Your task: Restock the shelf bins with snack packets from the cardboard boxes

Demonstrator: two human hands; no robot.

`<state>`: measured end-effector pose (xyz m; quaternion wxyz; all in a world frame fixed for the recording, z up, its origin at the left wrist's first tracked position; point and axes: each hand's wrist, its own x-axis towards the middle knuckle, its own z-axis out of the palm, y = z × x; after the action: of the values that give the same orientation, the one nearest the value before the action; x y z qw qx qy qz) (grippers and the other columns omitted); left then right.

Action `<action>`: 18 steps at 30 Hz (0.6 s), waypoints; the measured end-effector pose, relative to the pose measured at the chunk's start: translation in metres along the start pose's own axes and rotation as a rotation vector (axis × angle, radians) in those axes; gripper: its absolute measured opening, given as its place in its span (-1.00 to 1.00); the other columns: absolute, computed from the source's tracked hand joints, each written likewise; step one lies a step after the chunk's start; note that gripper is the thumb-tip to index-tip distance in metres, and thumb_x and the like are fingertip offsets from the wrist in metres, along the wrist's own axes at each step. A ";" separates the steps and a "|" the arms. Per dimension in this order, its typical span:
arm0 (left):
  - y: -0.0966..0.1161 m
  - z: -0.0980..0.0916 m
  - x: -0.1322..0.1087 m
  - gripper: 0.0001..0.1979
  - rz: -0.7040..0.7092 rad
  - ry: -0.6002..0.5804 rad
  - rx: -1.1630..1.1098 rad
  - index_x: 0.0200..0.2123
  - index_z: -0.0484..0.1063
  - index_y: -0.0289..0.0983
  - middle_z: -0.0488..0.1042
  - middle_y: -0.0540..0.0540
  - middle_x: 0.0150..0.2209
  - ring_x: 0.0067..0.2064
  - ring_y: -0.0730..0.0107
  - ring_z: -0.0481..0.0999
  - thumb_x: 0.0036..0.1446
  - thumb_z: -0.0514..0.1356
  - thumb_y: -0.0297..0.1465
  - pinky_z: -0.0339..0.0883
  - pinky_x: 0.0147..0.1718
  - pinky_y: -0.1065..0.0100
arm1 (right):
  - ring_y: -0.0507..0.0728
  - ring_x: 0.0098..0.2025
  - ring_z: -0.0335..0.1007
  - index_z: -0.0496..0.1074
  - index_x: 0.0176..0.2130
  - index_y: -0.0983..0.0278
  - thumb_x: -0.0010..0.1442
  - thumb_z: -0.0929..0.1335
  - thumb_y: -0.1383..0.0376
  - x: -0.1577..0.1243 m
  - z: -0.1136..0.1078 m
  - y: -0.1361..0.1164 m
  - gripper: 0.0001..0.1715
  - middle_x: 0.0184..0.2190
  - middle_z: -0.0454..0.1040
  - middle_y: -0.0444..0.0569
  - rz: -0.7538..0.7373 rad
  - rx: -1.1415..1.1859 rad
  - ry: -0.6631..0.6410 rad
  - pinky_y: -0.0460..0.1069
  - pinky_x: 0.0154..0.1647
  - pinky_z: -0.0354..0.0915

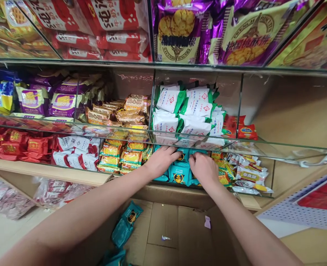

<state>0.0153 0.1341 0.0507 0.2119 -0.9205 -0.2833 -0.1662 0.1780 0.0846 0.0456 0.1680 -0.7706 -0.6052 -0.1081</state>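
Observation:
Both my hands reach into a glass bin of small teal snack packets on the lower shelf. My left hand lies on the packets with its fingers curled over one at the back. My right hand is closed, knuckles up, pressing on the packets beside it. What its fingers hold is hidden. More teal packets lie in an open cardboard box below my arms.
Glass dividers split the shelves into bins. White and green packets fill the bin above my hands. Orange packets sit to the left, mixed yellow ones to the right. Purple and red bags fill the upper shelves.

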 end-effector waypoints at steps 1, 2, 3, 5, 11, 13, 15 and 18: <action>0.001 -0.001 0.000 -0.67 0.002 -0.007 0.000 0.01 0.23 -0.20 0.34 -0.10 -0.08 -0.09 0.27 0.29 0.16 -0.02 -0.44 0.22 -0.12 0.30 | 0.18 -0.37 0.41 0.39 -0.38 0.25 0.18 0.11 0.19 0.000 0.000 0.001 -0.64 -0.36 0.49 0.02 -0.004 0.004 -0.006 -0.04 -0.53 0.03; 0.001 -0.001 -0.001 -0.67 0.007 -0.012 -0.002 0.01 0.24 -0.19 0.33 -0.10 -0.07 -0.08 0.28 0.29 0.16 -0.03 -0.44 0.22 -0.12 0.30 | 0.19 -0.36 0.41 0.39 -0.38 0.24 0.18 0.11 0.18 -0.001 0.000 0.001 -0.64 -0.36 0.49 0.02 -0.010 0.013 -0.011 -0.04 -0.53 0.02; 0.001 -0.002 -0.001 -0.68 0.012 -0.015 -0.007 0.00 0.25 -0.18 0.32 -0.09 -0.05 -0.07 0.28 0.28 0.16 -0.03 -0.44 0.21 -0.11 0.30 | 0.19 -0.36 0.41 0.39 -0.39 0.23 0.18 0.11 0.17 -0.002 0.000 0.002 -0.64 -0.36 0.49 0.01 -0.018 0.022 -0.015 -0.04 -0.53 0.02; 0.000 -0.002 -0.001 -0.68 0.025 -0.022 -0.024 -0.01 0.26 -0.18 0.30 -0.09 -0.03 -0.05 0.28 0.27 0.16 -0.04 -0.44 0.21 -0.09 0.30 | 0.18 -0.37 0.40 0.38 -0.40 0.22 0.17 0.12 0.15 -0.003 0.000 0.005 -0.65 -0.36 0.49 0.00 -0.034 0.050 -0.022 -0.04 -0.54 0.00; -0.002 -0.016 -0.006 -0.65 0.068 -0.026 -0.102 0.00 0.26 -0.25 0.25 -0.19 0.01 0.01 0.24 0.24 0.12 -0.03 -0.50 0.20 -0.06 0.26 | 0.12 -0.42 0.35 0.38 -0.44 0.23 0.14 0.17 0.14 -0.007 -0.005 0.016 -0.68 -0.43 0.47 -0.02 -0.057 0.208 0.020 -0.06 -0.50 0.03; 0.005 -0.026 -0.020 -0.68 0.136 0.015 -0.147 -0.06 0.31 -0.30 0.24 -0.24 0.02 0.04 0.19 0.21 0.11 -0.03 -0.49 0.18 -0.05 0.22 | 0.10 -0.45 0.33 0.37 -0.47 0.23 0.13 0.18 0.14 -0.009 -0.006 0.020 -0.70 -0.46 0.45 -0.04 -0.056 0.266 0.052 -0.06 -0.49 0.05; 0.019 -0.034 -0.044 -0.73 0.235 -0.012 -0.220 -0.17 0.37 -0.33 0.34 -0.25 -0.10 -0.05 0.19 0.29 0.10 -0.03 -0.46 0.22 -0.10 0.23 | 0.08 -0.48 0.30 0.36 -0.49 0.23 0.11 0.21 0.15 -0.014 -0.007 0.021 -0.71 -0.50 0.43 -0.07 -0.079 0.329 0.086 -0.07 -0.50 0.05; 0.045 -0.032 -0.087 -0.80 0.362 -0.310 -0.340 -0.32 0.41 -0.30 0.43 -0.13 -0.42 -0.34 0.30 0.40 0.07 0.00 -0.42 0.30 -0.36 0.31 | 0.04 -0.51 0.26 0.32 -0.52 0.24 0.12 0.21 0.15 -0.023 -0.008 0.016 -0.71 -0.54 0.39 -0.11 -0.210 0.454 0.127 -0.08 -0.49 0.06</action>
<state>-0.0323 0.0456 0.0279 0.0350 -0.9928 -0.1114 -0.0283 0.1883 0.0569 0.0423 0.3625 -0.6376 -0.6788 -0.0345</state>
